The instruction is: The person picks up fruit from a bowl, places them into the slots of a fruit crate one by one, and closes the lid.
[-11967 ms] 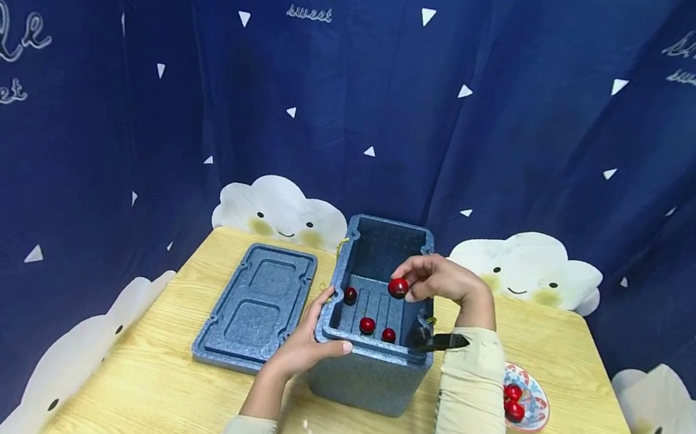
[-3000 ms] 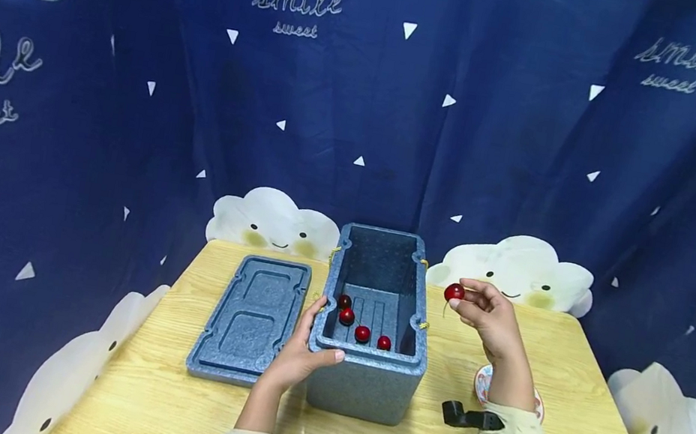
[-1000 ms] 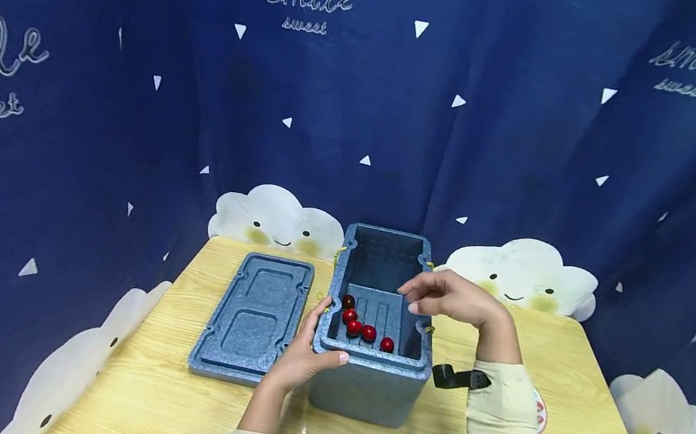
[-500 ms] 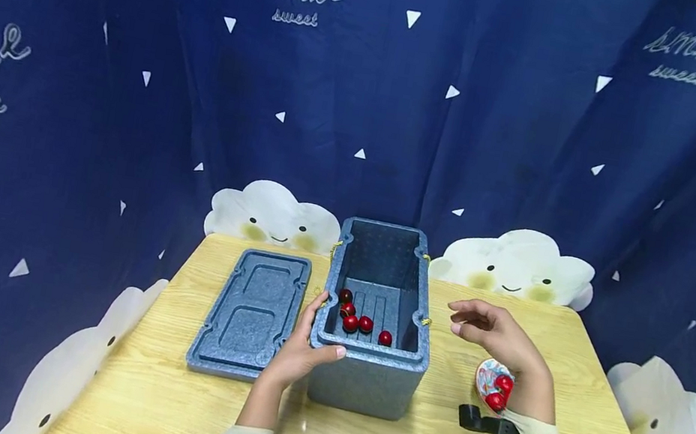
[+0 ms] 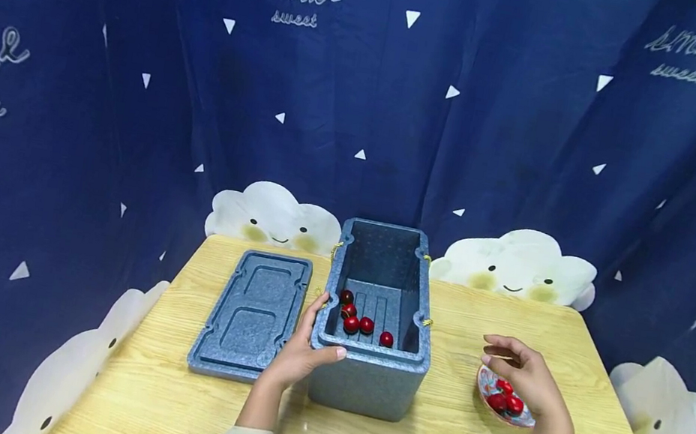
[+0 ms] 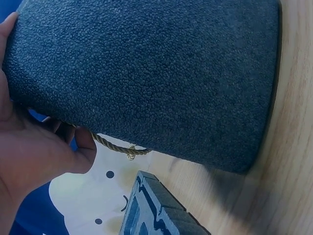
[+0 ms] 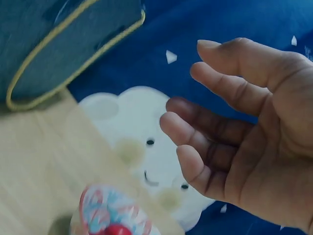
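Observation:
My left hand (image 5: 297, 353) holds the near left corner of a blue-grey foam box (image 5: 365, 387), thumb on the front wall and fingers along the left side; the left wrist view shows the hand (image 6: 39, 152) against the textured wall. Inside the box lie several red cherries (image 5: 366, 325), gathered at its near end. Over a small patterned plate (image 5: 517, 421) hovers my right hand (image 5: 527, 378), holding nothing, its fingers loosely bent and apart in the right wrist view. Cherries (image 5: 497, 403) rest in that plate, partly behind the hand.
The box's matching lid (image 5: 250, 315) lies flat on the wooden table (image 5: 168, 401), left of the box. Yellow cord loops (image 7: 29, 63) hang from the box's sides. A dark blue curtain (image 5: 367, 98) with white clouds surrounds the table.
Two more cherries lie in the box than at the earliest frame. The right hand has let go of a cherry there and moved right to the plate. The left hand stays on the box.

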### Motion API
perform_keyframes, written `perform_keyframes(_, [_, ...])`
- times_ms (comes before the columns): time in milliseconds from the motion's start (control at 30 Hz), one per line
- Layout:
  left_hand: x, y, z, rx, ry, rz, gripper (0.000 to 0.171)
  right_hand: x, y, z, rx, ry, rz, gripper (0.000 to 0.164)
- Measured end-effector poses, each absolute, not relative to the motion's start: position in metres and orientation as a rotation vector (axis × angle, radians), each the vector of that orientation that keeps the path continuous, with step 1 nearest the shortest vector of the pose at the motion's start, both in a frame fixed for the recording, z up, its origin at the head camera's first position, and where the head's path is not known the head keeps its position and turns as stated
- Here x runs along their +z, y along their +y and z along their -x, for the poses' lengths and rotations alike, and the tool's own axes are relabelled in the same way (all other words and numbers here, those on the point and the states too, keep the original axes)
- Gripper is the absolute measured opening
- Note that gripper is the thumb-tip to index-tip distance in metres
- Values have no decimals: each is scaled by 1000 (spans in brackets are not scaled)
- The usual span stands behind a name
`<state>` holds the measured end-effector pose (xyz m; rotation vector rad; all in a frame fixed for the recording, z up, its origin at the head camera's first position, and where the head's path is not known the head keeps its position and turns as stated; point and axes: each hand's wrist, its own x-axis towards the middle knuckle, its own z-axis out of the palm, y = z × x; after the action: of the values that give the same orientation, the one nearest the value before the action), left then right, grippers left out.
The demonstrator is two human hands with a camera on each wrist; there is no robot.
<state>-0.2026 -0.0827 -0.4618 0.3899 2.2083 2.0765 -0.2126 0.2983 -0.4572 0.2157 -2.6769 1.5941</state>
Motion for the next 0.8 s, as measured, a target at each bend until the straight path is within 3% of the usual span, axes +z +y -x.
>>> perform_keyframes(333, [-464,-85,202,2093,2194,-413,97,-488,322,200,1582,-2714,-10,42])
perform_keyframes(600, [-464,-83,203,2116,2174,-411,97,-518,337,199,1732,-2674,170,54])
perform_keyframes(800, [-464,-84,204,2098,2183,-409,96,-533,337,201,1648,-2690,191,48])
